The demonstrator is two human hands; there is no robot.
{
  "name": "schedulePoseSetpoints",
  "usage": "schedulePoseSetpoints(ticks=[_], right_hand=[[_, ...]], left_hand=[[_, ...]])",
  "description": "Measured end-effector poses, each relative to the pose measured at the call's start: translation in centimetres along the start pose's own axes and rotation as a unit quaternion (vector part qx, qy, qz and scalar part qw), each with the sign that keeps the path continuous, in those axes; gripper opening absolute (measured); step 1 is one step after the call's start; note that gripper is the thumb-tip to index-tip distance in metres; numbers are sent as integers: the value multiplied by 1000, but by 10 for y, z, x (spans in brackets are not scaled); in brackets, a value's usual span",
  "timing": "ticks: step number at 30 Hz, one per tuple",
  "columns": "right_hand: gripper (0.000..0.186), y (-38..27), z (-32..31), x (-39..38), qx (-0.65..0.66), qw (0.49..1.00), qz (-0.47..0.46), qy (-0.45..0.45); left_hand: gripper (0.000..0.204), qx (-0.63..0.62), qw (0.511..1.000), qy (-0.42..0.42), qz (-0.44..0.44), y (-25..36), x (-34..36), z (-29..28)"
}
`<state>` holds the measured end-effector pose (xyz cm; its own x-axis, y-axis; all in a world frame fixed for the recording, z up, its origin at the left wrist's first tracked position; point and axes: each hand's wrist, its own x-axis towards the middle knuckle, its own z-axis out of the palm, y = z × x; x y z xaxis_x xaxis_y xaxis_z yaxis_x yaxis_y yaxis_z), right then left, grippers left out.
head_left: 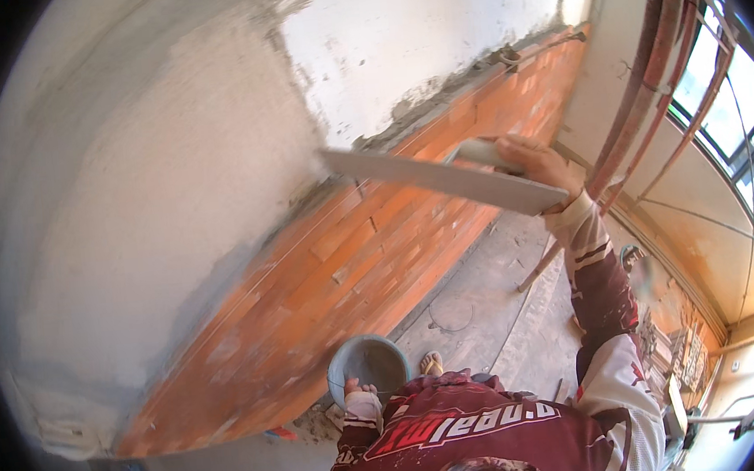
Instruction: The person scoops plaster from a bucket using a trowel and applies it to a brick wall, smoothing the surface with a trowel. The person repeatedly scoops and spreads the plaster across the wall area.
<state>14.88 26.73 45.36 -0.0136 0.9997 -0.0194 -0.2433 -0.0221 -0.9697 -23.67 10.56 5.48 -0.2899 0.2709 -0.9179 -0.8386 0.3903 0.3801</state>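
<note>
My right hand is raised in front of the wall and wrapped around the handle of a plastering trowel. The trowel has a long, flat grey blade, and its far left end lies close to the lower edge of the plaster. Low down, my left hand is curled at the rim of a round grey bucket, which it appears to grip. What the bucket contains is hard to make out. Smooth grey-beige plaster covers the wall's left part, beside a rough white patch.
Bare orange brickwork runs below the plaster. Red-brown poles stand at the right, near a window. A thin pole slants down to the dusty floor. Stacked rubble-like pieces lie at the lower right.
</note>
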Motion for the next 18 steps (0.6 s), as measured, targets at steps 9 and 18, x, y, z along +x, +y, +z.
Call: schedulePoseSetpoints(ticks=[9, 18], right_hand=[[35, -11, -64, 35, -56, 997, -40, 26], [32, -34, -76, 34, -215, 969, -108, -57]], left_hand=[[10, 82, 996, -13, -32, -8, 19, 28], [10, -16, 999, 39, -13, -40, 8, 54]])
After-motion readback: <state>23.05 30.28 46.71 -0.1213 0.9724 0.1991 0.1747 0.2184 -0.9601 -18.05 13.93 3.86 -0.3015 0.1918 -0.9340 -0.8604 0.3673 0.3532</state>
